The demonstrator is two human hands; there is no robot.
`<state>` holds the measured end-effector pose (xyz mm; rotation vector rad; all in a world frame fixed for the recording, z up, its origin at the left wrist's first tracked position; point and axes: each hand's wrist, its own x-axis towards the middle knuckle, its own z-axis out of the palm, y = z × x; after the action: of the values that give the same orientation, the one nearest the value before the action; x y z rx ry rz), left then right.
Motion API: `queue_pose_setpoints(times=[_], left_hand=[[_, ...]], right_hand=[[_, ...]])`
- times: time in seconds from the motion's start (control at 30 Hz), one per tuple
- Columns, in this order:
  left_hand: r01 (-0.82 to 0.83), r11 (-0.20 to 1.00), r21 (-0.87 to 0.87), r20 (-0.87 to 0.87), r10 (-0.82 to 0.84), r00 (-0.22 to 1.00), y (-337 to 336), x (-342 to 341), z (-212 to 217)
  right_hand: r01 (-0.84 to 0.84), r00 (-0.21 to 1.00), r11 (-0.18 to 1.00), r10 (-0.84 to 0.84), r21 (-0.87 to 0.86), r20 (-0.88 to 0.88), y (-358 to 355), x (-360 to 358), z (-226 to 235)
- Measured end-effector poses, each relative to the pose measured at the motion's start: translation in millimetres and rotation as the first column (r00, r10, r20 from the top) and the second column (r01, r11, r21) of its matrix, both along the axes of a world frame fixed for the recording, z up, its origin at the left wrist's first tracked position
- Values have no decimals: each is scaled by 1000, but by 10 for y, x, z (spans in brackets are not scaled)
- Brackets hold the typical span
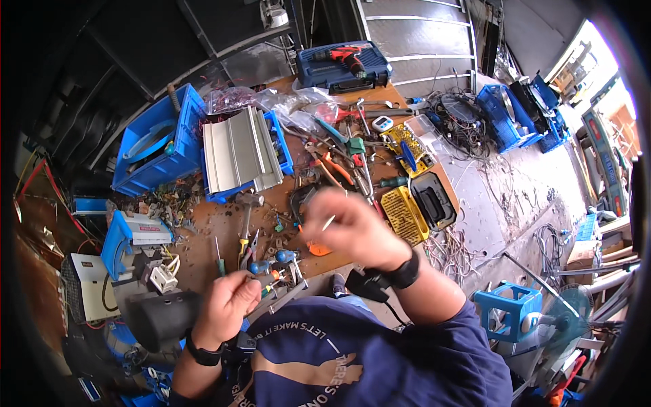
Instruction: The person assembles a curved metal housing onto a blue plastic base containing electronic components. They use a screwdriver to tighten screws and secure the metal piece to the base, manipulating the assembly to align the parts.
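My right hand [356,230] is raised over the middle of the workbench [224,227], blurred by motion. Its fingers pinch a small pale sliver [328,222] whose kind I cannot make out. Lower and to the left, my left hand [229,304] has its fingers curled closed at the bench's near edge. Whatever they may hold is hidden. Beside its fingertips appears an orange and dark tool handle [269,278], and I cannot tell whether they touch. Blue-handled tools [285,257] lie just beyond, with a hammer [248,203] and a green-handled screwdriver [220,264] farther left.
A yellow bit set [405,214] and pliers [339,169] crowd the bench's right half. Blue bins [163,146] and grey metal profiles [241,149] stand back left. A red drill [347,58] rests on a blue case. Loose wires [451,254] and a blue stool [508,308] are rightward.
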<state>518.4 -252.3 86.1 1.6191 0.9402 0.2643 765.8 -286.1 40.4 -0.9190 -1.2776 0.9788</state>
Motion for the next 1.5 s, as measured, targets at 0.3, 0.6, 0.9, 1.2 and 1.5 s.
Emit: queue_pose_setpoints(times=[0.3,0.6,0.9,1.2,1.5], left_hand=[[104,992,-75,-9,-105,994,65,229,-6],[22,973,-228,99,1,995,89,341,-142],[-48,974,-221,-52,37,998,125,413,-197],[-88,949,-302,143,136,980,262,68,-170],[-506,823,-260,64,537,841,231,-822,-146]], right_hand=[[-128,989,990,123,58,84,-82,-484,-103],[57,902,980,-132,189,411,-124,-420,-99],[44,773,971,-183,237,607,-120,-381,-237],[431,864,900,-393,-61,315,-12,376,-511],[839,518,514,-656,-177,550,118,2562,-1554]])
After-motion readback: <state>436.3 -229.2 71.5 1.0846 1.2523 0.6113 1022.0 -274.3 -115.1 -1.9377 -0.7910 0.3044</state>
